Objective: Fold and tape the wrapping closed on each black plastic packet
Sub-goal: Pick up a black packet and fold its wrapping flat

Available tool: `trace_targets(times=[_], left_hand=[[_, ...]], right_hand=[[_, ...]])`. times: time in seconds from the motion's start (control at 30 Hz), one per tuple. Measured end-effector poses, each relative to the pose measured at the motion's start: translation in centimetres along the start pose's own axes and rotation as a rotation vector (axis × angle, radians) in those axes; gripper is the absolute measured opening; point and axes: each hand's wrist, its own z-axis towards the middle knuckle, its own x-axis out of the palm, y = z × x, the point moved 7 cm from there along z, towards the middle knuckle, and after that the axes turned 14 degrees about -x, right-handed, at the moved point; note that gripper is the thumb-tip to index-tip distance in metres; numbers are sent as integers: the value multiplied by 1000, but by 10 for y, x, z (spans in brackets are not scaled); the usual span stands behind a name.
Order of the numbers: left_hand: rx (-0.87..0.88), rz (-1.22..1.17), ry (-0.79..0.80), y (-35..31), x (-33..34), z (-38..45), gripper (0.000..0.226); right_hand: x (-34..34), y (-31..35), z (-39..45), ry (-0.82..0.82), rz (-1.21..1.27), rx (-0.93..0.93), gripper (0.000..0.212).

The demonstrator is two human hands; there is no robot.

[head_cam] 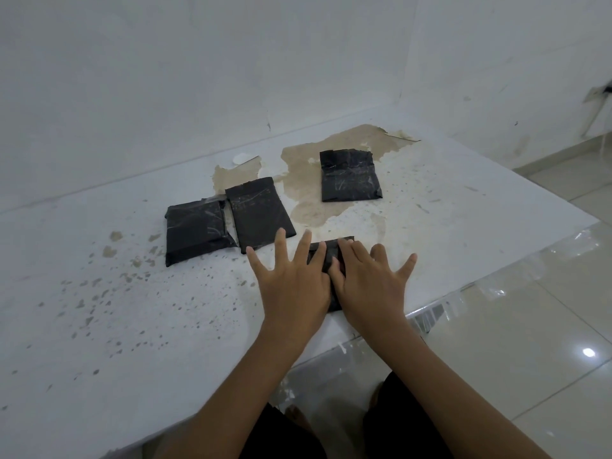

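Both hands lie flat, fingers spread and straight, pressing one black packet (331, 260) against the white table (132, 309). The left hand (293, 286) covers its left part, the right hand (371, 286) its right part, so only a narrow strip of the packet shows between them, and its full shape is hidden. At 11 o'clock from the hands two more packets (195, 231) (260, 213) lie touching. At 1 o'clock a fourth packet (349, 175) rests on a brown stain (304, 193). Whether tape is on them is hard to tell.

Bare white room, worn table (430, 207), tiled floor (530, 326)
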Motion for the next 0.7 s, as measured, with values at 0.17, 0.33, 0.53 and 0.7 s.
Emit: trace_targets(times=[0.17, 0.33, 0.53, 0.7], left_hand=[[-129, -146, -64, 8, 4, -5, 48], [-222, -202, -80, 6, 9, -11, 45], [-279, -257, -54, 11, 11, -12, 35], [-254, -417, 114, 25, 9, 2, 30]], right_hand=[[2, 3, 0, -5, -19, -7, 50], [4, 2, 0, 26, -9, -1, 54], [3, 2, 0, 27, 29, 25, 53], [3, 1, 1, 13, 46, 28, 46]])
